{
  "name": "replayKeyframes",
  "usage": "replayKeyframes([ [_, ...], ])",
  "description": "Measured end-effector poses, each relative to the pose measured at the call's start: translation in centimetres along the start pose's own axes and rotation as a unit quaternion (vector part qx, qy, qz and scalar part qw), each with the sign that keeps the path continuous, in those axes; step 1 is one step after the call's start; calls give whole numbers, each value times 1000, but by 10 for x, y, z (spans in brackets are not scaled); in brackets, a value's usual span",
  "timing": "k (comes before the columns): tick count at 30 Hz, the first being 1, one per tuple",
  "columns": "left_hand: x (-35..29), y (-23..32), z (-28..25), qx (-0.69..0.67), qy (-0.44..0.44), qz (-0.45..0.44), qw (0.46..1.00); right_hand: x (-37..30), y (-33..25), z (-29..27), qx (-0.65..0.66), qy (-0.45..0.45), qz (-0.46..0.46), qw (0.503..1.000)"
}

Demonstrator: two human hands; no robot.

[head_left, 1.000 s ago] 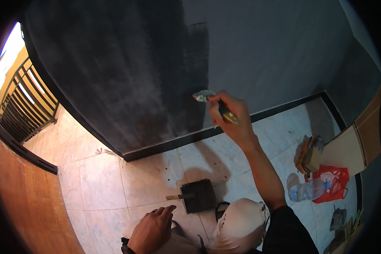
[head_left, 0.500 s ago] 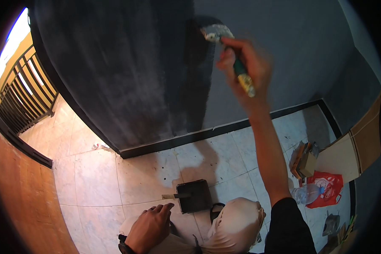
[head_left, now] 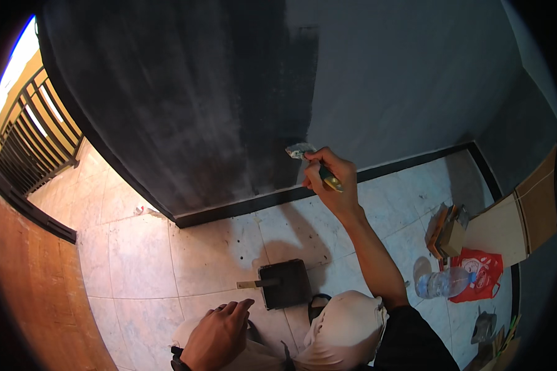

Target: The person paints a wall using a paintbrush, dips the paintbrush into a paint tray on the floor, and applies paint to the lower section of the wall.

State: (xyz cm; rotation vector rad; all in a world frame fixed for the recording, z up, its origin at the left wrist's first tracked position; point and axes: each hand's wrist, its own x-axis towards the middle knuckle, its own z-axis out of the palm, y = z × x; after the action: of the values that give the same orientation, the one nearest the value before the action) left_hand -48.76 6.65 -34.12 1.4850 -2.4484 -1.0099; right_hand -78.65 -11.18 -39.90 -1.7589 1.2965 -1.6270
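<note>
A paintbrush (head_left: 332, 178) with a green and yellow handle is gripped in my right hand (head_left: 335, 170). Its paint-caked head meets the lower part of the grey wall (head_left: 384, 93), at the border of a darker painted band (head_left: 278, 93). My left hand (head_left: 220, 334) holds nothing and rests over my left knee, fingers loosely bent and slightly apart. On the floor in front of my knees sits a square black paint tray (head_left: 294, 285). A second brush (head_left: 250, 284) with a pale wooden handle lies across its left edge.
A black baseboard (head_left: 247, 205) runs along the wall's foot. To the right are a clear plastic bottle (head_left: 445, 282), a red bag (head_left: 486, 269), a small stack of boxes (head_left: 449, 235) and cardboard (head_left: 498, 226). At the left, a doorway leads to a dark railing (head_left: 40, 133).
My right hand has brought the paintbrush down the wall from high up to near the baseboard. Dark paint shows where the brush was. My left hand stays put.
</note>
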Motion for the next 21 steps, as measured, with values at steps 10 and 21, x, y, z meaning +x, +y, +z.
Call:
replayKeyframes([
  [10,0,-6,5,-19,3,23,1000,98,-75,-18,-37,51,-150,987],
  [21,-1,-1,0,11,-8,0,1000,78,-23,-5,-131,127,-326,928],
])
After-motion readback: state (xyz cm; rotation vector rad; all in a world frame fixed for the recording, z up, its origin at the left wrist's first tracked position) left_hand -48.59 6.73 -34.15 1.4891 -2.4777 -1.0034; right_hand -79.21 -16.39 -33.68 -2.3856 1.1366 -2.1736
